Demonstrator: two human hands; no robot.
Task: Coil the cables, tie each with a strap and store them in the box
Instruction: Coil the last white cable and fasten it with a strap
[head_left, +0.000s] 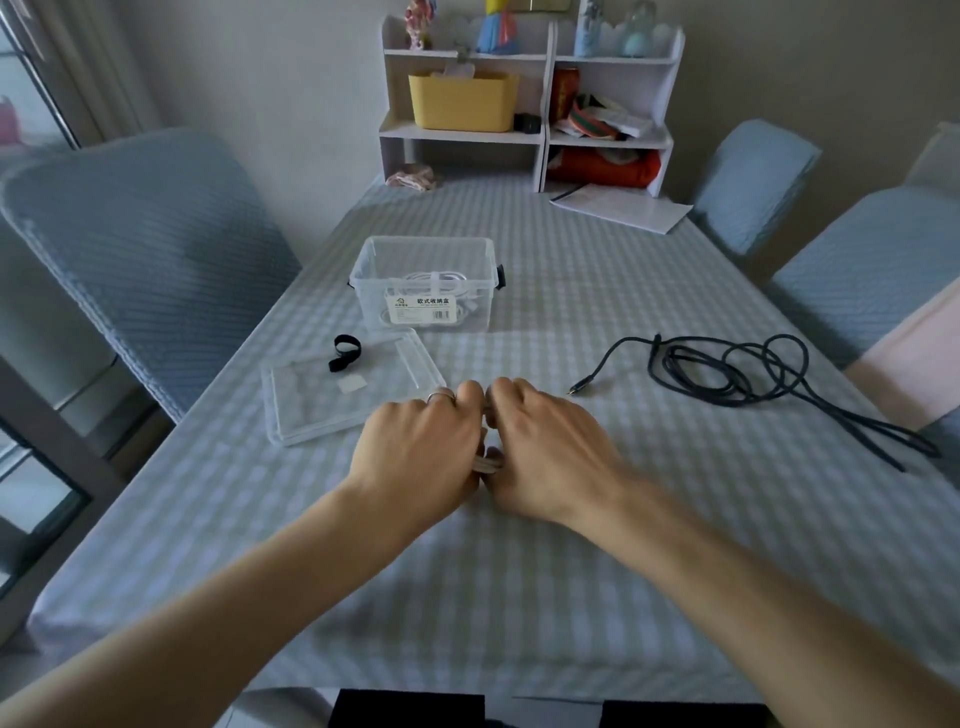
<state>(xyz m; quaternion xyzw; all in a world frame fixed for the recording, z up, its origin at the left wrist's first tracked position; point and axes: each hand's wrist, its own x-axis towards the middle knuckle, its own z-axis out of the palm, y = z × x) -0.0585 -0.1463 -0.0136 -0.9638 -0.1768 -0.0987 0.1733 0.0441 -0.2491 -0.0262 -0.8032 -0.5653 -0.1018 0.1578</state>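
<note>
White cable (487, 464) was held between the two hands at the middle of the table (519, 597), only a short bundled piece of it being seen in the gap between them. The left hand (415, 457) was curled round that cable, knuckles up, a ring worn on one finger, and its fingers were folded under so that the tips were hidden. The right hand (545, 452) was likewise closed on the cable, its knuckles touching those of the left hand at the top. Whether a strap was pinched there too could not be told. The clear box (423, 283) was set further back on the checked cloth, its lid off, and coiled white cable was seen inside it through the wall. The lid (311, 410) was laid flat just in front of the box and just left of the left hand. A black strap (344, 353) was rested on the lid, looped at its far end, with a small pale square patch near it. A black cable (748, 374) was left loose and uncoiled on the cloth well to the right of the hands, one plug end pointed toward them. Blue-covered chairs were stood at both sides, and a white shelf (540, 135) at the far end.
</note>
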